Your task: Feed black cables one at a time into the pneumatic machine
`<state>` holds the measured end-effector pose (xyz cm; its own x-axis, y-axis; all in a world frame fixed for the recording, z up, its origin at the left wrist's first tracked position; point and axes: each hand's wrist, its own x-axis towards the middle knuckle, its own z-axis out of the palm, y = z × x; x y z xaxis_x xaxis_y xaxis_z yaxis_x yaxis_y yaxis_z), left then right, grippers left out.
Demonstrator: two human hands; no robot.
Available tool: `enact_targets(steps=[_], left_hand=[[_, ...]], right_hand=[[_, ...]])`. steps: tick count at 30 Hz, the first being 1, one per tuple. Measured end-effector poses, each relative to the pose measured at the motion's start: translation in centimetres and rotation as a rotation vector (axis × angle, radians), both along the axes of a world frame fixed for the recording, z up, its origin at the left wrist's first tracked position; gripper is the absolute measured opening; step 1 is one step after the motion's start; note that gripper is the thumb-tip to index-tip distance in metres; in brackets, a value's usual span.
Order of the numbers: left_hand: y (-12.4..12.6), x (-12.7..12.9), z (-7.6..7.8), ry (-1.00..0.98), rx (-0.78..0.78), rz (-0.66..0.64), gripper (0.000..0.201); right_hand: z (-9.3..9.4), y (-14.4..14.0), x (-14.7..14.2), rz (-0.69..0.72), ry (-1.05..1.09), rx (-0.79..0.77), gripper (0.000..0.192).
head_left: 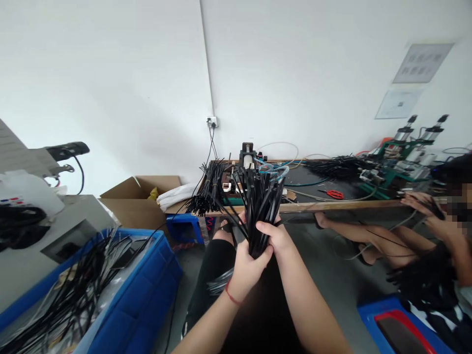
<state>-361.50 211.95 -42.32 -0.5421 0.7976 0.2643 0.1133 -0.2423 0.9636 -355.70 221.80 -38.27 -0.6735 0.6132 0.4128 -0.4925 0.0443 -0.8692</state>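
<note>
A: Where is the bundle of black strips [263,206]?

B: It stands upright above a worker's lap [214,263], on the near side of the bench's [320,208] front edge, its tips fanned. The left hand [250,263] curls around the lower end; the right hand [277,238] closes on it just above, thumb pressed across the strips.

A: How does it handle?

B: It looks light, springy and slick, hardly fragile, with single strips likely prone to slide or stray (a few splay out to the left). The gathered lower part seems the best place for a grip; the loose tips offer little hold.

A: Is there more?

B: A second bundle [210,189] lies at the bench's left front corner, ends hanging over the edge. A dark heap [335,166] rests toward the back edge, farther right.

A: Any brands or writing?

B: None legible. An upper notice [423,63] and a lower notice [398,104] hang on the wall [295,73], too blurred to read.
</note>
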Motion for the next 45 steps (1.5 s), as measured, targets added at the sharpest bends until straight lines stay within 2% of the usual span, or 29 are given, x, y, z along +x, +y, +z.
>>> enact_targets(steps=[3,6,11,14,18,23,28,29,35,41,45], left_hand=[[-0.1,0.2,-0.4,-0.024,0.008,-0.072,0.027],[0.0,-0.4,0.0,-0.064,0.035,-0.132,0.031],[0.4,-1.9,1.6,-0.097,0.088,-0.181,0.039],[0.3,-2.2,2.7,-0.101,0.111,-0.2,0.045],[-0.2,-1.7,3.3,-0.14,0.153,-0.166,0.051],[-0.4,-1.0,1.8,-0.245,0.145,-0.096,0.05],[0.9,-2.0,0.2,-0.312,0.18,-0.036,0.047],[1.2,-2.3,0.0,-0.324,0.186,-0.026,0.049],[1.5,-3.4,0.0,-0.411,0.141,0.049,0.052],[1.0,-3.9,-0.6,-0.415,0.099,0.043,0.049],[0.7,-4.2,-1.6,-0.454,0.181,0.051,0.045]], right_hand=[[1.1,-0.3,0.8,0.116,0.011,0.015,0.043],[1.1,-0.9,1.2,0.021,-0.056,0.011,0.039],[0.8,-0.7,0.4,-0.198,-0.132,0.089,0.046],[1.9,-0.1,0.2,-0.277,-0.108,0.151,0.047],[3.8,-0.8,0.7,-0.267,-0.03,0.243,0.044],[4.2,-2.7,1.0,-0.254,0.02,0.237,0.045],[3.3,-1.7,0.6,-0.185,0.012,0.221,0.071],[3.2,-1.3,0.5,-0.191,0.005,0.22,0.072],[2.6,-0.5,-0.7,-0.418,-0.126,0.175,0.041],[2.3,-0.5,-2.8,-0.425,-0.11,0.132,0.043],[2.1,-0.8,-3.6,-0.415,-0.175,0.159,0.049]])
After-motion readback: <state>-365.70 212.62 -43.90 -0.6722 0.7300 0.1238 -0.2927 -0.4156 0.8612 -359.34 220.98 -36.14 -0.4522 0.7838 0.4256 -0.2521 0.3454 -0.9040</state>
